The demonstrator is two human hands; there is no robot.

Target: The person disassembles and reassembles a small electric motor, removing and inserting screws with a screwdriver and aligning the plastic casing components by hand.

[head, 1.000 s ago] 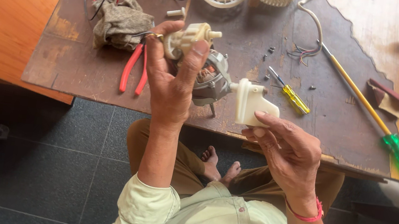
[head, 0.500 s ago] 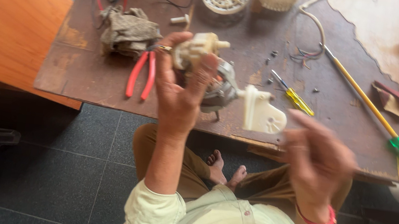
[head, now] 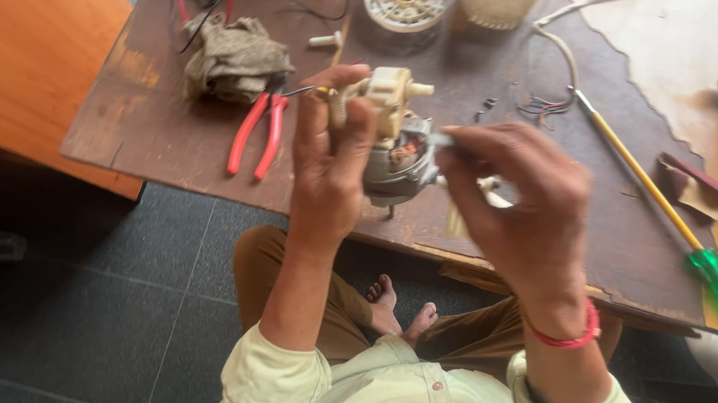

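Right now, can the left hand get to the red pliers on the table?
Probably yes, but not freely: the red pliers lie uncovered just beside the left hand, yet that hand is gripping the small motor.

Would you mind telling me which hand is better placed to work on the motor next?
Right, probably. The left hand is wrapped around the motor, holding it up, while the right hand has its fingertips at the motor's side and seems free to work.

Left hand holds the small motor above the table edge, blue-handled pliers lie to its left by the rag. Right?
One error: the pliers have red handles, not blue, as the head view shows. The rest stands: the left hand holds the motor above the table edge, and the pliers lie to its left by the rag.
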